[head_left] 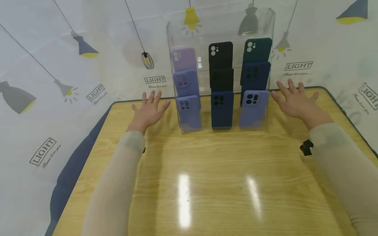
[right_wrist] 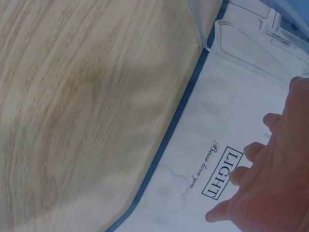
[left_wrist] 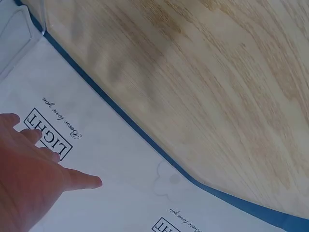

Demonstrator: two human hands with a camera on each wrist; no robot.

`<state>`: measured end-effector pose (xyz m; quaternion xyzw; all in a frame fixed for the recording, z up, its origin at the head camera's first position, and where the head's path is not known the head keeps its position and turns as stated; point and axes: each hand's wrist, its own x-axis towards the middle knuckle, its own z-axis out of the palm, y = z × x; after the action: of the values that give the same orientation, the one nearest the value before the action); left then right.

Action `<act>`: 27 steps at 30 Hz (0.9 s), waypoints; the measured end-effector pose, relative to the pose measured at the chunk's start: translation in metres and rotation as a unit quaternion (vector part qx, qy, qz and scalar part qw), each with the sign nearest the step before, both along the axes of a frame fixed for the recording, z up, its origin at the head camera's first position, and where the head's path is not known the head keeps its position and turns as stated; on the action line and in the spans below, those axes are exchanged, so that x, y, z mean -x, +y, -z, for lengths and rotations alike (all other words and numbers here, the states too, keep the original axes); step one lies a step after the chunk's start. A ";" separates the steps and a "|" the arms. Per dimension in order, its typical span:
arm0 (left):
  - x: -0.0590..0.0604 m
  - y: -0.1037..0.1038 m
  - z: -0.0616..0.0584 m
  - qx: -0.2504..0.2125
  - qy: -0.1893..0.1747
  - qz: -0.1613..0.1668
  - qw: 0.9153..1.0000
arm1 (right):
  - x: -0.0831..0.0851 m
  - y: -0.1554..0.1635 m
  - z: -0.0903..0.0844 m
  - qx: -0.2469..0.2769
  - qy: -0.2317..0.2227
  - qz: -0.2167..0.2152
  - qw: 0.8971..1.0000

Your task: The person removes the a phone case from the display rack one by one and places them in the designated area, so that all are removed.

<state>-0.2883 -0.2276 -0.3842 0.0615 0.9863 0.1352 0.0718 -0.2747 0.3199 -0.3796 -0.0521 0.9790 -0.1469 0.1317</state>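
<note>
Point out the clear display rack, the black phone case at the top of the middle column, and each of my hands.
clear display rack (head_left: pixel 177 36): head view, bare left wall.
black phone case (head_left: pixel 220 57): head view, case's middle.
left hand (head_left: pixel 149 111): head view, back of hand.
right hand (head_left: pixel 292 101): head view, back of hand.

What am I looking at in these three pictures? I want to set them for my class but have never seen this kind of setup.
No machine here: a person wears three cameras. The head view looks down at both arms over a wooden table. On it stands a clear rack holding nine phone cases in three columns: purple shades, black and navy, dark green to lilac. The left hand and right hand are spread open on either side of the rack, holding nothing. The other two pictures come from wrist cameras: each shows its own hand's fingers, the table edge and a wall cloth printed LIGHT.
</note>
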 end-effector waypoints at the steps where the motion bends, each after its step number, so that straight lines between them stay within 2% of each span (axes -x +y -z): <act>1: 0.000 0.001 -0.001 0.001 0.002 0.001 1.000 | -0.001 0.000 -0.001 0.001 0.000 0.000 1.000; 19: -0.005 -0.001 -0.012 0.002 -0.003 0.003 1.000 | 0.002 0.003 -0.011 0.006 0.010 -0.019 1.000; 23: -0.005 0.001 -0.016 -0.006 -0.015 0.009 1.000 | -0.001 0.003 -0.018 0.047 -0.008 -0.048 0.998; 27: -0.006 0.002 -0.018 -0.071 -0.038 0.036 0.996 | -0.005 -0.001 -0.021 0.143 -0.053 -0.085 0.985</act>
<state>-0.2821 -0.2261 -0.3665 0.0971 0.9678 0.2047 0.1093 -0.2693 0.3188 -0.3591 -0.1459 0.9316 -0.2758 0.1866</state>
